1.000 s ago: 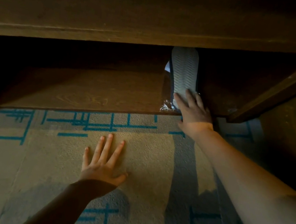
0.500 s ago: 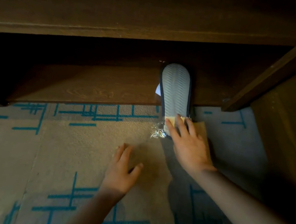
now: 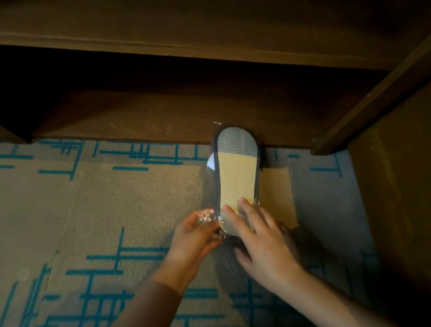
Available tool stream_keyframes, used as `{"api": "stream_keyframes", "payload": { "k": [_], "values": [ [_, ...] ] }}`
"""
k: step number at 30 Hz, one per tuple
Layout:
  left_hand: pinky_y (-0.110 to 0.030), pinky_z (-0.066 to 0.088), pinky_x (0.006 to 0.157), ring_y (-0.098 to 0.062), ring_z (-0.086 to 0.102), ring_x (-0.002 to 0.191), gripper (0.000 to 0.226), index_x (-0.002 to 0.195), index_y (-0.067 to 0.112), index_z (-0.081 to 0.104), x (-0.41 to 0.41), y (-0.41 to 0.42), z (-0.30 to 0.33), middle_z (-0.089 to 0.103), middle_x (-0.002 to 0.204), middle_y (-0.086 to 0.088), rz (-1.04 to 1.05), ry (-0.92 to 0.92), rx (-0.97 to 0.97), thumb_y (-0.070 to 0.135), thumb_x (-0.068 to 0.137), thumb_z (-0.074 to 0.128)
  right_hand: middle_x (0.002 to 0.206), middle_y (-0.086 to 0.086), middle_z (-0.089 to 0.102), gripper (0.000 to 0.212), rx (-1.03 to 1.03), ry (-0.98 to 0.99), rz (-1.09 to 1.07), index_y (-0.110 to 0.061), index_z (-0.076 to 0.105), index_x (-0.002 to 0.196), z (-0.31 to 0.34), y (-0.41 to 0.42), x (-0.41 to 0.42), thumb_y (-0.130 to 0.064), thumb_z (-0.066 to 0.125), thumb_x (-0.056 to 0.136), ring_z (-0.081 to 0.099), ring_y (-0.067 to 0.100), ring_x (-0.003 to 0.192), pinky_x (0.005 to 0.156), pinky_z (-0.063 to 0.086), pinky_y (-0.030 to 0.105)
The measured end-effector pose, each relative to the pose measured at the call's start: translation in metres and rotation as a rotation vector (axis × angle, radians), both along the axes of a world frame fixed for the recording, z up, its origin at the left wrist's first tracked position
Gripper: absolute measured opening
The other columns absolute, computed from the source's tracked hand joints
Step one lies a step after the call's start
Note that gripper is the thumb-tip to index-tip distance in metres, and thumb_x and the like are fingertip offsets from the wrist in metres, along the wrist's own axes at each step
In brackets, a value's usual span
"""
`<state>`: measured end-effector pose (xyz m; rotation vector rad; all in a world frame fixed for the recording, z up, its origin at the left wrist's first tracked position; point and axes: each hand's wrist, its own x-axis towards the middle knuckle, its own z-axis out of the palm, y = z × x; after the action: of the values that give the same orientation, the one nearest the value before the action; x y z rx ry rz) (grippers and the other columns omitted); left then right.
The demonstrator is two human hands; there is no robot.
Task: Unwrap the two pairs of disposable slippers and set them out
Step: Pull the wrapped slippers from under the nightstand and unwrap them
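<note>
1. Head view is the only view given; the wrapped slipper pack [image 3: 234, 177] is seen sole-up on the patterned carpet [image 3: 38, 208], its far end lying just over the front edge of the low wooden shelf [image 3: 121, 120] and its near end under the hands.

2. Clear plastic wrap [image 3: 206, 217] is seen to enclose the pack; nothing has been torn away, so the unwrapping is judged barely begun.

3. The crinkled near corner of the wrap is pinched by the left hand [image 3: 193, 238], its fingers curled round the film.

4. The near end of the pack is pressed flat by the right hand [image 3: 263, 249], whose fingers [image 3: 232, 215] are held straight and slightly spread on the sole.

5. Only one pack is shown. Whether one slipper or a stacked pair is held inside cannot be told, and the second pair is not seen.

6. What is left, as judged: the film is to be opened, the slippers taken out and set down, and the same done for the other pair.

7. As for containers, the shelf's recess is dark; nothing else can be made out in it. A small white tab [image 3: 211, 160] shows at the pack's left edge, inside or under the wrap.
</note>
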<state>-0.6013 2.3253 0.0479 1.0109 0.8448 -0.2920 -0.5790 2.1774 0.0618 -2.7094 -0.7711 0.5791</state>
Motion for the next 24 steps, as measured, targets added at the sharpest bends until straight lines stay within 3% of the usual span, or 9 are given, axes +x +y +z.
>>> {"api": "stream_keyframes", "payload": {
  "k": [3, 6, 8, 10, 13, 16, 18, 21, 24],
  "values": [
    [-0.022, 0.056, 0.059, -0.014, 0.064, 0.069, 0.022, 0.091, 0.019, 0.060, -0.006, 0.004, 0.005, 0.068, 0.087, -0.007, 0.033, -0.036, 0.013, -0.002, 0.086, 0.055, 0.154, -0.015, -0.007, 0.082, 0.341, 0.076, -0.240, -0.054, -0.002, 0.137, 0.009, -0.009, 0.000, -0.035, 0.058, 0.085, -0.010, 0.006, 0.139, 0.113, 0.007, 0.038],
    [-0.021, 0.056, 0.061, -0.015, 0.064, 0.072, 0.022, 0.091, 0.018, 0.061, -0.012, 0.008, 0.008, 0.068, 0.088, -0.007, 0.006, -0.086, 0.080, -0.003, 0.084, 0.056, 0.155, 0.001, 0.017, 0.075, 0.619, 0.459, -0.761, -0.037, 0.018, 0.143, 0.012, -0.014, 0.024, -0.033, 0.062, 0.083, 0.019, 0.019, 0.140, 0.110, 0.026, 0.041],
    [-0.019, 0.055, 0.059, -0.014, 0.064, 0.071, 0.022, 0.091, 0.017, 0.061, -0.016, 0.010, 0.009, 0.068, 0.087, -0.007, -0.027, -0.130, 0.120, -0.003, 0.084, 0.056, 0.141, 0.011, 0.045, 0.063, 0.761, 0.885, -0.998, -0.020, 0.039, 0.135, 0.013, -0.015, 0.036, -0.028, 0.066, 0.078, 0.052, 0.026, 0.118, 0.087, 0.051, 0.037],
    [-0.017, 0.055, 0.059, -0.012, 0.066, 0.070, 0.023, 0.097, 0.015, 0.062, -0.020, 0.012, 0.012, 0.069, 0.088, -0.008, -0.081, -0.167, 0.132, -0.003, 0.084, 0.057, 0.114, 0.013, 0.067, 0.038, 0.823, 1.099, -0.998, -0.010, 0.057, 0.113, 0.010, -0.015, 0.040, -0.018, 0.066, 0.077, 0.069, 0.023, 0.090, 0.063, 0.056, 0.030],
    [-0.019, 0.056, 0.065, -0.011, 0.068, 0.079, 0.034, 0.114, 0.012, 0.058, -0.022, 0.014, 0.015, 0.068, 0.101, -0.009, -0.134, -0.184, 0.198, 0.000, 0.082, 0.060, 0.099, 0.011, 0.073, 0.028, 0.878, 1.092, -1.040, -0.009, 0.058, 0.106, 0.003, -0.013, 0.041, -0.003, 0.062, 0.080, 0.072, 0.022, 0.081, 0.057, 0.056, 0.030],
    [-0.029, 0.047, 0.094, -0.010, 0.050, 0.119, 0.076, 0.141, 0.023, 0.030, -0.024, 0.019, 0.017, 0.045, 0.135, 0.005, -0.258, -0.249, 0.712, 0.012, 0.077, 0.070, 0.120, 0.018, 0.062, 0.059, 0.960, 1.034, -1.103, -0.008, 0.043, 0.130, 0.000, -0.014, 0.043, 0.002, 0.064, 0.077, 0.065, 0.029, 0.099, 0.071, 0.056, 0.036],
    [-0.027, 0.032, 0.107, -0.007, 0.037, 0.131, 0.077, 0.142, 0.023, 0.029, -0.027, 0.023, 0.019, 0.038, 0.141, 0.009, -0.407, -0.448, 1.065, 0.019, 0.077, 0.070, 0.123, 0.017, 0.060, 0.068, 0.984, 0.992, -1.103, -0.010, 0.037, 0.137, 0.000, -0.015, 0.044, 0.002, 0.064, 0.076, 0.063, 0.030, 0.103, 0.074, 0.055, 0.036],
    [-0.028, 0.036, 0.102, -0.016, 0.051, 0.120, 0.054, 0.131, 0.014, 0.048, -0.028, 0.020, 0.018, 0.057, 0.126, -0.001, -0.609, -0.624, 1.253, 0.016, 0.081, 0.067, 0.119, 0.015, 0.061, 0.064, 0.970, 0.918, -1.070, -0.014, 0.040, 0.135, 0.001, -0.014, 0.046, 0.002, 0.064, 0.077, 0.064, 0.029, 0.099, 0.076, 0.056, 0.036],
    [-0.029, 0.046, 0.093, -0.020, 0.059, 0.101, 0.038, 0.118, 0.007, 0.059, -0.025, 0.015, 0.018, 0.065, 0.106, -0.009, -0.551, -0.584, 1.263, 0.008, 0.081, 0.065, 0.111, 0.011, 0.065, 0.053, 0.976, 0.901, -1.042, -0.013, 0.047, 0.128, 0.002, -0.010, 0.044, 0.000, 0.063, 0.079, 0.066, 0.023, 0.091, 0.060, 0.056, 0.027]
  ]
}}
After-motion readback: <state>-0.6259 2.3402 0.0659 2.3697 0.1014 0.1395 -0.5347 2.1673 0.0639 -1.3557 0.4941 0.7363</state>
